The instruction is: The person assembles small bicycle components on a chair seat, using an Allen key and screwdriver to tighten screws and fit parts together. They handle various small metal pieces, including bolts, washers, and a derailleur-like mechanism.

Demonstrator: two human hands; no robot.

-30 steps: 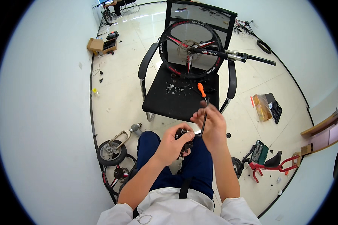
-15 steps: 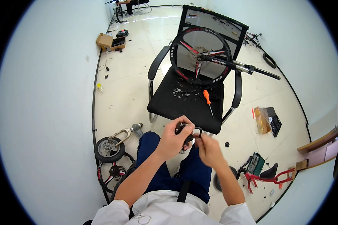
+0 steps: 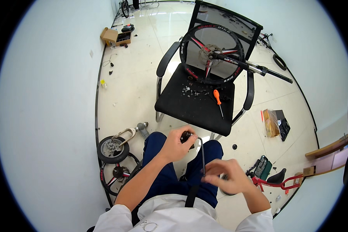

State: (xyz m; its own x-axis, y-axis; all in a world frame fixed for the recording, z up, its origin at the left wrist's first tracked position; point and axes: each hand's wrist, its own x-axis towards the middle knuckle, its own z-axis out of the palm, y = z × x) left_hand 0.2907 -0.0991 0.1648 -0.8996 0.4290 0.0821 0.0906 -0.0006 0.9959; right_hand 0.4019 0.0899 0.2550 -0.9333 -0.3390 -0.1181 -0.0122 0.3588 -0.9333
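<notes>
My left hand [image 3: 178,146] is closed around a small black part [image 3: 185,136], mostly hidden by the fingers, above my lap. An L-shaped hex key [image 3: 202,154] has its short bent end at this part and its long arm hanging toward me. The fingers of my right hand [image 3: 230,176] close on the lower end of that long arm, slightly blurred. Beyond my hands, the black chair seat [image 3: 193,110] carries an orange-handled screwdriver [image 3: 217,101] and several small nuts and bolts [image 3: 187,91].
A bicycle wheel [image 3: 185,58] with a fork [image 3: 255,67] leans against the chair back. On the left floor lie a small wheel with a fork [image 3: 114,150] and an open cardboard box [image 3: 111,35]. To the right are a red bike frame [image 3: 274,183] and a tool case [image 3: 284,129].
My right hand has moved down and right, from beside the black part to the hex key's lower end. The key's long arm now shows, pointing toward me. My view has shifted slightly.
</notes>
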